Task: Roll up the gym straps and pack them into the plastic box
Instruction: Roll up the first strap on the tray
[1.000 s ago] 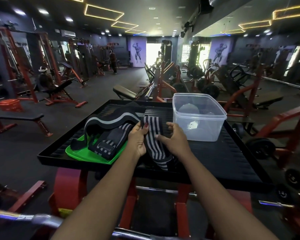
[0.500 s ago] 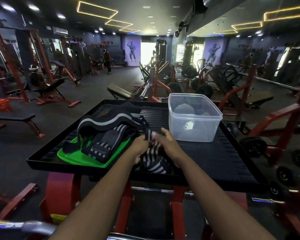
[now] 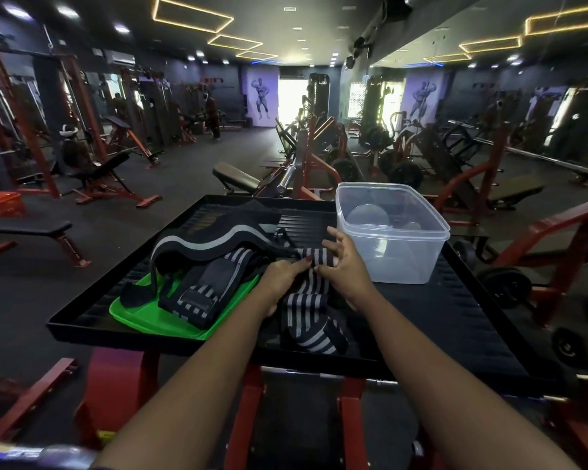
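a black ribbed tray (image 3: pixel 455 320) sits on a red metal frame (image 3: pixel 116 385). a green plastic lid (image 3: pixel 143 317) lies flat at the tray's left front. beyond, red and black gym machines stand on dark flooring, with a flat bench (image 3: pixel 24 228) at left and 2 bodybuilder posters (image 3: pixel 262 96) on the far walls.

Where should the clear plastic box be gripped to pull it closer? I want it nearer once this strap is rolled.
Probably by the near long wall of the plastic box, just under the rim, thumb inside and fingers outside. It stands upright and lidless on the black tray, beside the right hand, so that hand reaches it most directly. Both hands now hold the striped strap.
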Demonstrator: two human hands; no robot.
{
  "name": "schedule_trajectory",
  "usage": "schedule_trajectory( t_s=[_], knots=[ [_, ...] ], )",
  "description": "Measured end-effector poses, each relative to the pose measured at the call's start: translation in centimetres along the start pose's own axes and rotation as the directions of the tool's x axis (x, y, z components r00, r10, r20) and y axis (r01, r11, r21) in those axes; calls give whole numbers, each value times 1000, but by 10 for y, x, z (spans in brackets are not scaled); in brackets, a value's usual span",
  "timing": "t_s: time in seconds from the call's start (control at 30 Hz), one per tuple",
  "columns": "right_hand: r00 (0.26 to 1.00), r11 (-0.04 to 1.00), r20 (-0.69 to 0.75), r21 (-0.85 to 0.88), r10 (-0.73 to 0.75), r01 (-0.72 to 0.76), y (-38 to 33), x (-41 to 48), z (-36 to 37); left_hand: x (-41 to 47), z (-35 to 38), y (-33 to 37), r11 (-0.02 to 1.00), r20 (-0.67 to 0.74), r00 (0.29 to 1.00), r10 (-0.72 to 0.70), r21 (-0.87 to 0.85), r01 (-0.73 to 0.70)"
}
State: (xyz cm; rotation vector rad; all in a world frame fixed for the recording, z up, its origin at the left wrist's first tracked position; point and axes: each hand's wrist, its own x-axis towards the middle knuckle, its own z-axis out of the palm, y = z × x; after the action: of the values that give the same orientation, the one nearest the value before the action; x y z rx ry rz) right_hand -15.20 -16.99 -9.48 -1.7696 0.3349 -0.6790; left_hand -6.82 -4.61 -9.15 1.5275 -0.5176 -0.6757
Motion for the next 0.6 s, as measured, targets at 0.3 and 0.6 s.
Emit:
schedule_trajectory(
  t_s=[0.3,0.6],
  knots=[
    [962,945,-139,-263,-236,194,-4,-9,8,8,11,6,949,-43,971,234,-209,-238],
    [943,922,-203,-341,-263,184,0,-5,4,-1,7,-1,949,-147,940,309,114,-294]
  ],
)
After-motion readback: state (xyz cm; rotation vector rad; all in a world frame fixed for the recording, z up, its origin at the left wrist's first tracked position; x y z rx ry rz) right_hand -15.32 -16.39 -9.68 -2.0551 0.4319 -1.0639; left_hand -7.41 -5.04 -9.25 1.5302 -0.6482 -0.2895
